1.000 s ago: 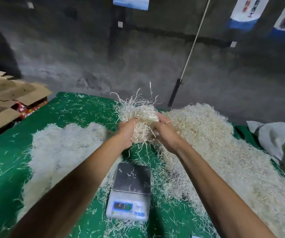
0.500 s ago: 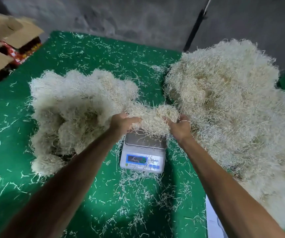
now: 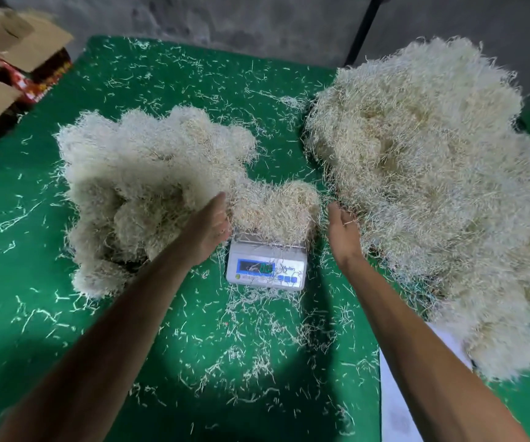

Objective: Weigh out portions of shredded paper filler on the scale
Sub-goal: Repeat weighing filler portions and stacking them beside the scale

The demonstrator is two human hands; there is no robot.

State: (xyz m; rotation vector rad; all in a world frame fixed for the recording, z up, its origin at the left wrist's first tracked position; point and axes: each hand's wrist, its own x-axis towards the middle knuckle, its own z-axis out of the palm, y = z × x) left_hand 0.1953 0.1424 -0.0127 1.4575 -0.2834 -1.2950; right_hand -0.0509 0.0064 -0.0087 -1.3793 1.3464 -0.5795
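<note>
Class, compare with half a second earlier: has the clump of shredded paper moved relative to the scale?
Yes. The clump was held just above the scale; it now rests on the platform, released, with the left hand and right hand open beside it.

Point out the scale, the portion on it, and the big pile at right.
scale [image 3: 266,269], head view, front panel by the display.
portion [image 3: 276,208], head view, middle of the clump.
big pile [image 3: 423,173], head view, its centre.

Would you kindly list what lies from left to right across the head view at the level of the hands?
Smaller pale shredded-paper heap → left hand → white digital scale → right hand → large pale shredded-paper heap.
</note>
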